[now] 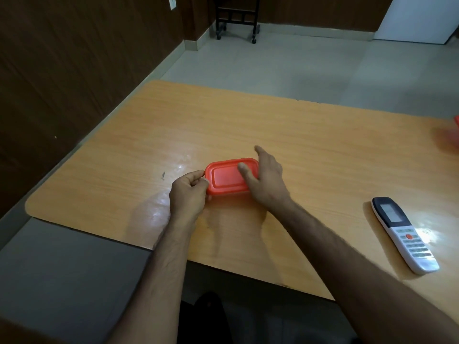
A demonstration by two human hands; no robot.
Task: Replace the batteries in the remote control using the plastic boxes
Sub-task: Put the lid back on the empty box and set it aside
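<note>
Wood panelling [62, 70] is seen along the left, dark brown, with a grey ledge [62, 256] below it beside the table [310, 145]. The table is light orange wood grain with rounded corners and a glossy top.

Near the middle of the table a red box [229, 176] is set, lid on, its long side running left to right. The left hand [188, 194] is placed at the box's left end, fingers curled, with the fingertips pinched at the lid's left corner; its grip is closed on that edge of the box. The right hand [267, 181] is laid over the box's right end, thumb resting on the lid and the index finger pointing away beyond the far edge; its grip is loose, the fingers spread rather than clamped, and whether the hidden fingers hold the far side cannot be told.

To the right, well apart from the box, a remote [403, 233] is lying face up near the table's front edge, dark at the display end and white at the button end, with an orange button in the middle. At the far right edge of the table a second red box [455, 135] is partly cut off and blurred.

Beyond the table, a grey floor [273, 60] and a black wheeled stand [237, 18] are seen.
</note>
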